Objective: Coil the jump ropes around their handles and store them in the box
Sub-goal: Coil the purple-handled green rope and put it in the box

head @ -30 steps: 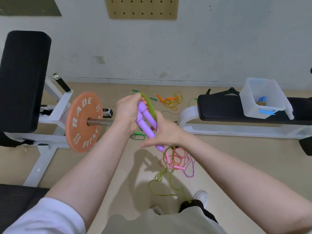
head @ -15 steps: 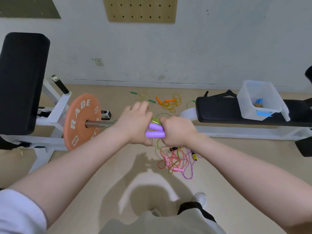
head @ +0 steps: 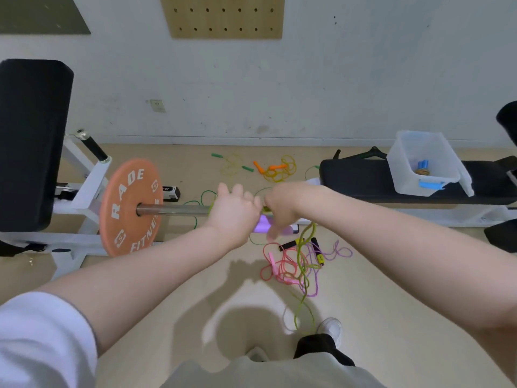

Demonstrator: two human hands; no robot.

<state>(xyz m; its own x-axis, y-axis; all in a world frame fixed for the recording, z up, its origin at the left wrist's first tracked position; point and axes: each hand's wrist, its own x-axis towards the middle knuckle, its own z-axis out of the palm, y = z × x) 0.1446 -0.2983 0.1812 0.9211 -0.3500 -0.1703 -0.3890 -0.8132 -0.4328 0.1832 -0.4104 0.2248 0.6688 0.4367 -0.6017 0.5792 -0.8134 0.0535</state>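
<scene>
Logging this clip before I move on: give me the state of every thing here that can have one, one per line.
left hand: grips the purple handles
right hand: fingers curled on the green-yellow rope, blurred
purple handles: held together, mostly hidden
green-yellow rope: partly wound, the rest trails to the floor
pink rope: loose, tangled on the floor
orange rope: loose on the floor
box: open, on the bench, blue item inside

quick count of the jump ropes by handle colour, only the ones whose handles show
green handles: 1
orange handles: 1
pink handles: 1
black-and-yellow handles: 1
purple handles, in the left hand: 1
blue handles, in the box: 1
total: 6
</scene>
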